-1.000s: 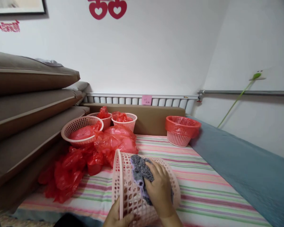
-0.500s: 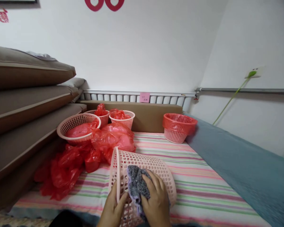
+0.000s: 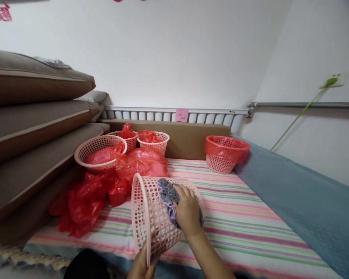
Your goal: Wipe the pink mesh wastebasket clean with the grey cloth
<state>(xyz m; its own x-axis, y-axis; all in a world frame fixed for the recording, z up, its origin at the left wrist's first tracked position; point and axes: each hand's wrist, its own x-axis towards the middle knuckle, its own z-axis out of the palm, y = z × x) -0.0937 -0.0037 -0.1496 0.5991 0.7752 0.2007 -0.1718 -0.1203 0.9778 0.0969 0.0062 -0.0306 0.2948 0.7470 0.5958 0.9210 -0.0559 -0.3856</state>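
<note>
A pink perforated plastic basket lies on its side above the striped sheet, its open rim facing left. My left hand grips the rim at the bottom, thumb and fingers on either side of the wall. Bunched under my right hand is a grey cloth with a purple edge, pressed against the basket's outer wall. Crumpled red plastic bags lie to the left, and another red bag sits just behind the basket.
Three pink baskets holding red bags, one a wide basket, stand at the back left. A basket lined with a red bag stands at the back right. Stacked cushions rise on the left. A radiator runs along the wall.
The basket has turned and its rim end has lifted slightly. My left hand has shifted lower along the rim. My right hand has moved up and over the wall with the cloth.
</note>
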